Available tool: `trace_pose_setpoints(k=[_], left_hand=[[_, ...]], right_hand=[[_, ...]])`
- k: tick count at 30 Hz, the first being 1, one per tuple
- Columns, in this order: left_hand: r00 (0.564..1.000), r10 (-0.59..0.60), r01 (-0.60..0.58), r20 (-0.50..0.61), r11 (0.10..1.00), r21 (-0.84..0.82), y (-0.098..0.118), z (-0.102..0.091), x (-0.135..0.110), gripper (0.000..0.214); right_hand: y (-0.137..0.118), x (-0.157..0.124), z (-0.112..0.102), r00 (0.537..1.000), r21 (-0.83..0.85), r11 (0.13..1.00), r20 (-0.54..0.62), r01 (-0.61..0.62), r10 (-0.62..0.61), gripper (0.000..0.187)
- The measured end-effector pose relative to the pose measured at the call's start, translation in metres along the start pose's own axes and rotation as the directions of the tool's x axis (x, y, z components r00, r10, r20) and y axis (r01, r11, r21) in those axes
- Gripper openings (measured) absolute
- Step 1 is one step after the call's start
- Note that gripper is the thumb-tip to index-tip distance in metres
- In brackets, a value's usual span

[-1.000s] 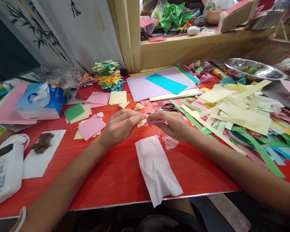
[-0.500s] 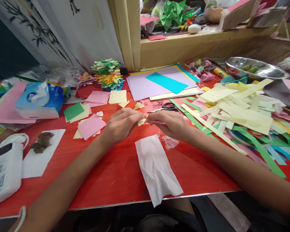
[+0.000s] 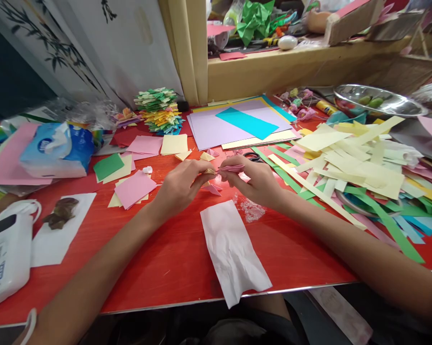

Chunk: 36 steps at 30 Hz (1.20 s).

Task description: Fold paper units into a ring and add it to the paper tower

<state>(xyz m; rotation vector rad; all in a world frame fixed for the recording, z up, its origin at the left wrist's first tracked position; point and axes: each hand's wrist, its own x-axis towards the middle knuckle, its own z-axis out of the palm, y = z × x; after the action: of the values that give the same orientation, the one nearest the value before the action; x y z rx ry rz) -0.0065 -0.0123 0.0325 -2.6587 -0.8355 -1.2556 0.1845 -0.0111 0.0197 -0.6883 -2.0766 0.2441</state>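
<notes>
Head view: over the middle of the red table point(image 3: 158, 266), well in from its near edge, the left hand point(image 3: 180, 186) and the right hand point(image 3: 261, 181) meet almost tip to tip. The left fingers are closed on a folded yellow paper point(image 3: 210, 171), pinched between thumb and forefinger. The right fingers grip a folded pink paper point(image 3: 233, 168), its layers lying flat along the forefinger, and its inner end meets the yellow piece; whether the two are joined I cannot tell. Just below the fingertips shows a pink folded scrap point(image 3: 213, 189). Black-handled scissors point(image 3: 253, 157) lie behind the right hand, partly hidden by it. Between the hands and the near edge is a creased white paper point(image 3: 232, 244), its lower end reaching over that edge. Toward the left edge, beside the left hand, pink squares point(image 3: 134, 189) overlap yellow ones, with a green square point(image 3: 109, 166) near them; farther out sits a blue tissue pack point(image 3: 57, 149). Along the far edge stand a stack of folded paper pieces point(image 3: 160, 111), green over yellow over blue, and lilac sheets point(image 3: 204, 129) with a turquoise strip point(image 3: 247, 122) on top. A loose heap of paper strips point(image 3: 363, 165) spreads toward the right edge, and a steel bowl point(image 3: 399, 103) stands at the far right corner
</notes>
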Motion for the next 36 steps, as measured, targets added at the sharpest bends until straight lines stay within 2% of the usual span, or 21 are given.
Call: trace_pose_setpoints(k=[8, 15, 19, 25, 31, 36], left_hand=[[0.997, -0.076, 0.077, 0.022, 0.996, -0.043, 0.0029, 0.0014, 0.0012, 0.006], [0.981, -0.172, 0.185, 0.092, 0.969, -0.165, 0.0033, -0.0006, 0.0028, 0.007], [0.976, -0.196, 0.21, 0.094, 0.963, -0.168, 0.003, -0.0006, 0.0026, 0.007], [0.977, -0.203, 0.212, 0.071, 0.962, -0.171, 0.0026, -0.0004, 0.0018, 0.007], [0.972, -0.219, 0.231, 0.084, 0.955, -0.186, 0.0023, -0.0001, -0.0001, 0.007], [0.976, -0.211, 0.218, 0.059, 0.96, -0.178, 0.0034, 0.0004, -0.0014, 0.009]], right_hand=[[-0.0001, 0.0024, -0.0004, 1.0, 0.062, 0.998, -0.023, -0.009, 0.011, 0.004], [-0.0014, 0.0029, -0.0008, 0.985, 0.175, 0.97, 0.049, -0.17, 0.163, 0.01], [-0.0027, 0.0027, -0.0012, 0.98, 0.229, 0.953, 0.058, -0.2, 0.192, 0.013], [-0.0034, 0.0025, -0.002, 0.969, 0.227, 0.942, 0.086, -0.247, 0.233, 0.013], [-0.0043, 0.0026, -0.002, 0.975, 0.133, 0.967, 0.082, -0.217, 0.207, 0.013], [-0.003, -0.0003, -0.0017, 0.994, 0.012, 0.995, 0.058, -0.094, 0.094, 0.008]])
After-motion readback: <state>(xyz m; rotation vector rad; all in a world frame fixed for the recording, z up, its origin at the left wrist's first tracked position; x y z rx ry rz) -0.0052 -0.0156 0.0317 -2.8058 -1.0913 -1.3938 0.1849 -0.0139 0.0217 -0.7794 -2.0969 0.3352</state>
